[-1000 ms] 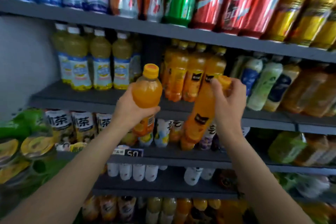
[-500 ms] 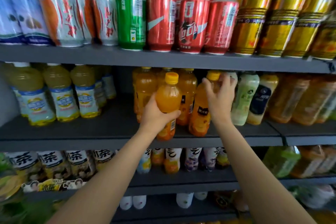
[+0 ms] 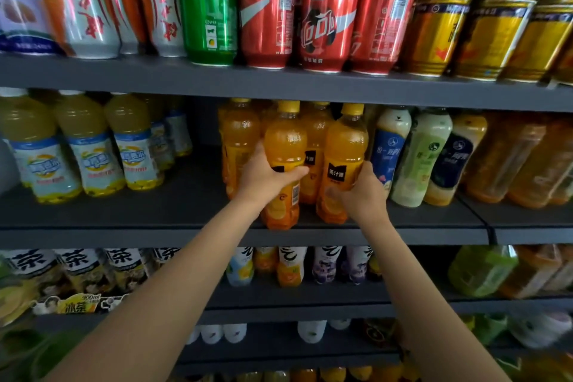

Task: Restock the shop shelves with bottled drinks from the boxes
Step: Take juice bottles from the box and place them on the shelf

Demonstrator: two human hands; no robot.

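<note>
Two orange juice bottles with yellow caps stand upright at the front edge of the middle grey shelf [image 3: 124,214]. My left hand [image 3: 263,175] grips the left bottle [image 3: 283,146] around its middle. My right hand [image 3: 361,192] holds the lower part of the right bottle [image 3: 344,146], fingers curled round its side. Behind them stand more orange juice bottles [image 3: 238,139] of the same kind.
Yellow drink bottles with blue labels [image 3: 93,149] fill the shelf's left; bare shelf lies between them and the orange ones. White and green bottles [image 3: 424,152] stand close on the right. Cans [image 3: 266,9] line the shelf above; tea bottles [image 3: 77,270] sit below.
Both hands carried the orange bottles up and onto the middle shelf. The right hand slid from the cap down to the bottle's lower body. The camera moved closer.
</note>
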